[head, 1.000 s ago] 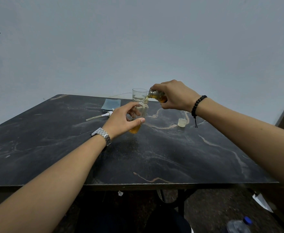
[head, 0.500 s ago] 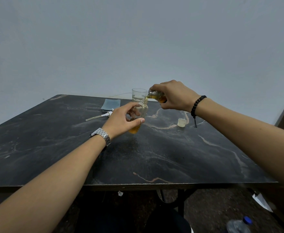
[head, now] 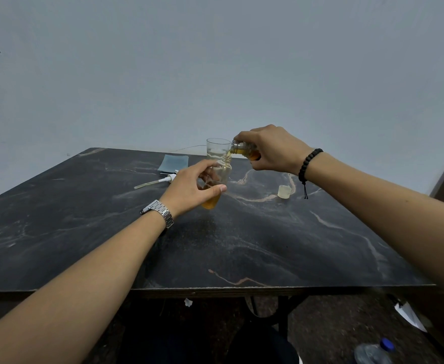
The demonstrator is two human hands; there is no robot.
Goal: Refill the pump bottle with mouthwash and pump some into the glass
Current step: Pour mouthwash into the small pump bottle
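Toward the far middle of the table (head: 242, 245): both hands met over the pump bottle (head: 222, 174), which stood tilted a little and uncapped, amber liquid pooled in its base.
Left hand (head: 189, 189): wrapped round the pump bottle's body, thumb in front, steadying it on the tabletop.
Right hand (head: 270, 149): clasped round the mouthwash bottle (head: 244, 151), tipped nearly level, its mouth just above the pump bottle's threaded neck.
Glass (head: 217, 148): upright directly behind the pump bottle, not yet used for pumping.
Pump head (head: 160, 179): lying on the table to the left with its dip tube, beside a blue cloth (head: 173, 162).
Cap (head: 284, 191): small and pale, set down to the right.
Risk, spill: the neck looked narrow, so a slight drift of either hand would likely send the stream down the outside.
Risk, overfill: fingers covered much of the bottle, making the rising level hard to judge.
Risk, tip: the tilted bottle could slide if the left grasp eased.
Hard to make out: the stream itself, barely visible; the mouthwash bottle's far end, hidden in the palm; whether the glass held anything.
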